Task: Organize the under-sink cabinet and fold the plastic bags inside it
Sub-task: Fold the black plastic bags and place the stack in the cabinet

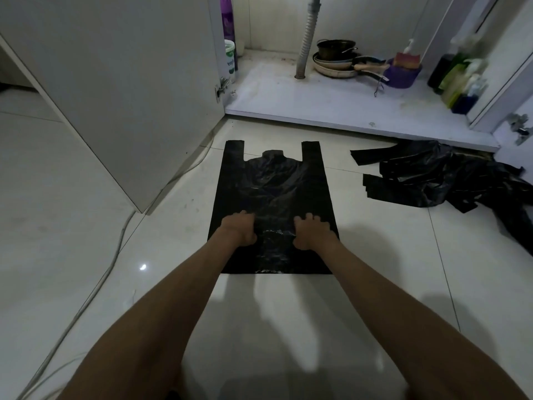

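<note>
A black plastic bag (pixel 274 192) lies spread flat on the tiled floor, its two handles pointing toward the cabinet. My left hand (pixel 239 229) and my right hand (pixel 313 230) rest side by side on the bag's lower half, palms down and pressing it against the floor. Neither hand grips the bag. A heap of crumpled black bags (pixel 450 177) lies on the floor to the right, just in front of the under-sink cabinet floor (pixel 288 93).
Inside the cabinet are a drain pipe (pixel 306 41), stacked pans (pixel 339 60), a purple tub (pixel 402 73) and several bottles (pixel 461 79) at the right. The open left cabinet door (pixel 115 82) juts over the floor. A white cable (pixel 95 284) runs along the tiles.
</note>
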Available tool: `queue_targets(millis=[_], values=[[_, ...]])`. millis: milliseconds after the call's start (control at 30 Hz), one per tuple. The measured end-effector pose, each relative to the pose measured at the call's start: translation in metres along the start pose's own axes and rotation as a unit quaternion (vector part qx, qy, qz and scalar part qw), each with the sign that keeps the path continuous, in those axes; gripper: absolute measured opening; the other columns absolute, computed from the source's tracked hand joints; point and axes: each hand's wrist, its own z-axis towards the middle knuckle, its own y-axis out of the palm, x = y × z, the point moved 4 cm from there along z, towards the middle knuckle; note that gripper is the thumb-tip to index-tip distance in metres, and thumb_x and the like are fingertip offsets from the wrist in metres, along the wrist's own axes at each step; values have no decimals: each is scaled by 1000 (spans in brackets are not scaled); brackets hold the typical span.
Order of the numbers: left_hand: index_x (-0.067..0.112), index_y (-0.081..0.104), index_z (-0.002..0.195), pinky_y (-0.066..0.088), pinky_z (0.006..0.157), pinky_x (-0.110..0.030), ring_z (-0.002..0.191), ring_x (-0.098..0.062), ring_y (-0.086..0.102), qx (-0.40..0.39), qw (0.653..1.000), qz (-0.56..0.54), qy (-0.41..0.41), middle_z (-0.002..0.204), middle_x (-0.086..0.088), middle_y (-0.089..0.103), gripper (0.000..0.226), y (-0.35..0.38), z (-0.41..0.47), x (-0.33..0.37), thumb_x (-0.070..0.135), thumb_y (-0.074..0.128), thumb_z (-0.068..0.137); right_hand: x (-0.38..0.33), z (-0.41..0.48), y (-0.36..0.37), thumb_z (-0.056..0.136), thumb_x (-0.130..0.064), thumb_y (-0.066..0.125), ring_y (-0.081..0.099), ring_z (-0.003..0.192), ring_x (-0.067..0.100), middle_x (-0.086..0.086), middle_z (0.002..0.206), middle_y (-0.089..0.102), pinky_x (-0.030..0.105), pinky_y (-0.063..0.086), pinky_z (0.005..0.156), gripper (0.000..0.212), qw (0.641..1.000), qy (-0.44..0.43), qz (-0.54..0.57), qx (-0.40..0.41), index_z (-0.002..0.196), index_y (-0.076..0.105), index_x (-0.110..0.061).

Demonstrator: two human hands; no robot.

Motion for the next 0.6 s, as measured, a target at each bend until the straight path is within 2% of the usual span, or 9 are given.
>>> queue_targets(millis=[67,167,233,300,367,433,533,600], values=[[21,26,150,33,110,-47,139,-33,30,30,998,-60,18,155,-12,25,66,19,2,-5,34,53,90,-7,-2,16,95,-37,49,18,142,40,19,156,17,59,23,112,67,996,-27,56,62,151,19,-18],[36,1,153,12,115,-59,148,-31,-2,-29,998,-57,-6,162,-2,-8,95,53,4,-18,60,60,82,-4,2,49,96,-59,38,-10,148,37,9,162,-14,64,3,115,75,996,-40,84,18,155,-3,-36],[41,-8,151,7,111,-67,147,-30,-14,-82,995,-41,-41,159,2,-21,119,61,4,-34,73,67,65,15,6,51,86,-73,43,-18,147,37,4,160,-23,65,0,115,88,997,-27,78,-11,152,-7,-43],[41,-15,149,6,108,-72,146,-33,-17,-120,989,-18,-80,157,0,-27,136,56,6,-52,75,74,52,43,8,39,73,-79,57,-18,146,39,4,159,-27,65,3,114,110,996,16,80,-47,151,-11,-44],[40,-16,149,7,107,-74,147,-35,-10,-133,986,22,-102,158,-2,-24,142,45,7,-64,73,78,49,74,13,28,65,-77,67,-13,147,40,3,159,-26,64,8,114,123,992,72,70,-78,151,-14,-42],[39,-9,151,10,107,-74,147,-36,5,-129,984,57,-108,161,-4,-9,139,30,11,-66,74,78,48,92,18,17,64,-72,73,-8,147,42,4,160,-22,64,12,115,127,988,101,47,-106,151,-14,-40],[34,8,152,11,108,-72,144,-34,18,-114,985,68,-114,157,-8,17,127,11,28,-59,75,74,52,87,25,-7,72,-63,73,9,147,41,9,163,-3,62,17,115,117,983,109,7,-150,155,-4,-32],[31,13,152,14,110,-69,144,-34,20,-114,985,59,-118,156,-9,22,122,-2,42,-53,75,74,55,74,27,-31,80,-58,68,20,145,39,10,161,13,64,19,113,102,973,119,-63,-185,156,7,-25]])
